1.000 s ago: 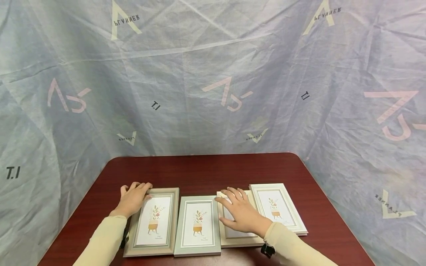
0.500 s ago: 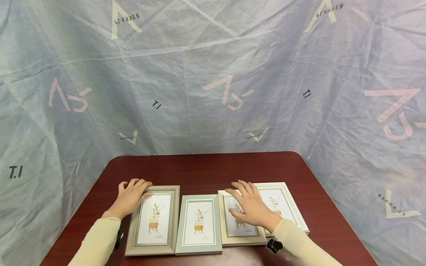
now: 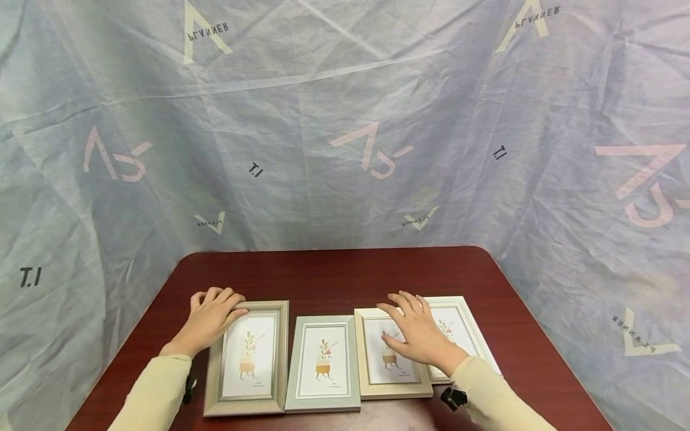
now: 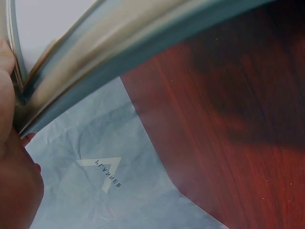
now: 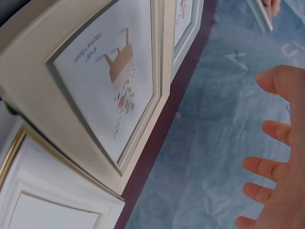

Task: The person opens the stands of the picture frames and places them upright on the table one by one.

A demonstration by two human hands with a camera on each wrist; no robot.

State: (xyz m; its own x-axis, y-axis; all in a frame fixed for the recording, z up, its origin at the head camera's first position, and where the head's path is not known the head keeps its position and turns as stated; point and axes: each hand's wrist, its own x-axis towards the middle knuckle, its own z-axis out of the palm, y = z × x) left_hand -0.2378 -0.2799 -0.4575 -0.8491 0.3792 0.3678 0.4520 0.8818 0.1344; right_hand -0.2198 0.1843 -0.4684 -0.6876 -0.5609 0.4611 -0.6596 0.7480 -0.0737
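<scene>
I had the left grip [image 3: 207, 317] curled on the beige frame [image 3: 248, 356] at its ten o'clock corner, thumb across the face, fingers round the outer edge; judged a hold that controlled a flat piece while covering little of its print. That frame was at the nine o'clock end of a row on the six o'clock side of the desk [image 3: 345, 275], presumably for short reach. Toward three o'clock followed the green frame [image 3: 323, 363] just beside it, then the cream frame [image 3: 390, 359], then the white frame [image 3: 463, 326]; I could not tell whether the last two overlapped. All faced up, apparently oriented to read from my side. The right grip [image 3: 423, 335] hovered over the latter pair, fingers spread, holding nothing, probably to avoid disturbing their faces.
</scene>
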